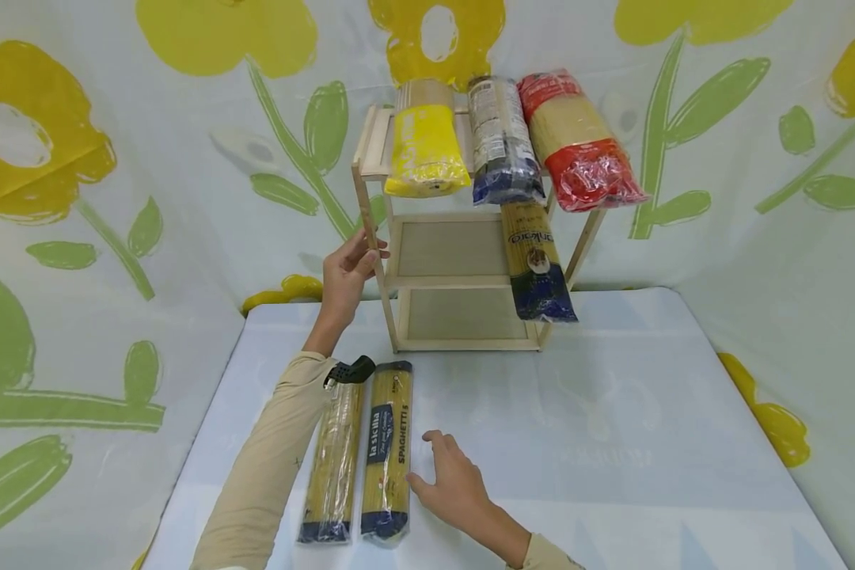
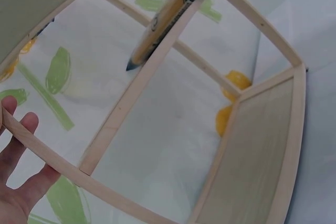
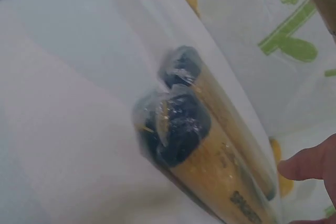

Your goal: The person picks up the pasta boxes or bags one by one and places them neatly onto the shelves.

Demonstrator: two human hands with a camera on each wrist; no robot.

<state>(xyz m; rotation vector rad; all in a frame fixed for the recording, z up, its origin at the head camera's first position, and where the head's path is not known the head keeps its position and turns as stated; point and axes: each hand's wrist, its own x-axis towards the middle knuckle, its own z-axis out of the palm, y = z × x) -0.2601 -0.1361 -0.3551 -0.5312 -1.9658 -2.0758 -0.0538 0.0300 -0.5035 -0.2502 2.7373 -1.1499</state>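
My left hand (image 1: 347, 273) holds the left front post of a wooden shelf rack (image 1: 445, 346). In the left wrist view the thumb and fingers (image 2: 32, 123) lie on both sides of that post. My right hand (image 1: 453, 483) hovers beside a spaghetti pack (image 1: 388, 451) with dark blue ends and a "la sicilia" label, thumb and fingers spread with nothing between them. Left of it lies a second spaghetti pack (image 1: 333, 467), partly under my left forearm in the head view. Both packs show their blue ends in the right wrist view.
On the top shelf lie a yellow pasta pack (image 1: 427, 150), a blue and white pack (image 1: 502, 138) and a red pack (image 1: 583, 142), jutting over the front edge. An Ankara spaghetti pack (image 1: 537, 257) sticks out of the middle shelf's right side. A pale cloth covers the table (image 1: 634, 412).
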